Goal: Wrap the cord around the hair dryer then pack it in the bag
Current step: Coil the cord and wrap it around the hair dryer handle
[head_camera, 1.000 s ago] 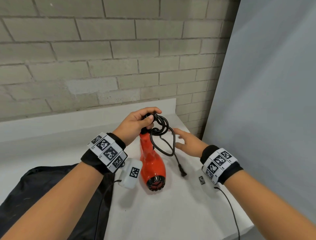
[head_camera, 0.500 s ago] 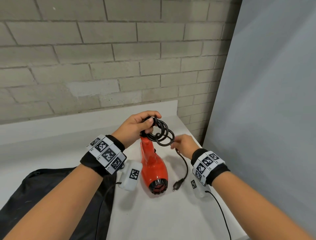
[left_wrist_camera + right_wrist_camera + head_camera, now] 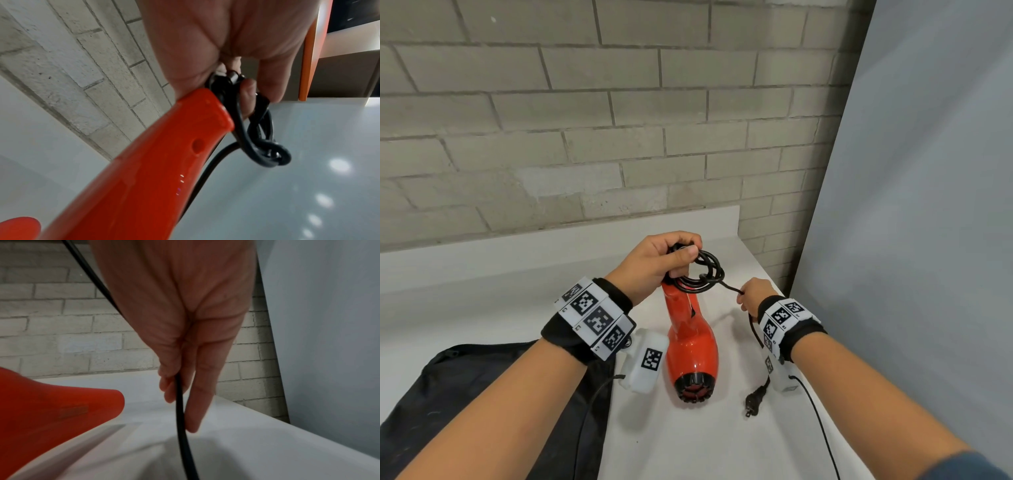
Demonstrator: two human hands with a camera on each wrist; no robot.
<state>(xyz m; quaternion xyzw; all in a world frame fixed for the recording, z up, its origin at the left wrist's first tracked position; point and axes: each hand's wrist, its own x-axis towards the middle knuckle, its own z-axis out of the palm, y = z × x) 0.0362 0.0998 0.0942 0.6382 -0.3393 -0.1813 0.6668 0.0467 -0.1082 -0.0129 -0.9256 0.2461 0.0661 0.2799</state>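
A red hair dryer (image 3: 690,346) stands nozzle-down on the white table (image 3: 688,438), its handle tilted up and away. My left hand (image 3: 659,262) grips the handle end together with several black cord loops (image 3: 703,274); the left wrist view shows the fingers curled over those cord loops (image 3: 257,142) at the red hair dryer handle (image 3: 156,170). My right hand (image 3: 751,294) pinches the cord's free length (image 3: 180,402) just right of the coil. The plug (image 3: 753,404) lies on the table below my right wrist. A black bag (image 3: 465,394) lies at the lower left.
A grey brick wall (image 3: 585,120) rises behind the table and a grey panel (image 3: 911,240) stands close on the right. The table's right edge runs under my right forearm. Thin black wires hang from both wrist cameras.
My right hand came in from open, took hold of the loose cord and drew it out to the right of the coil. The plug slid toward me on the table.
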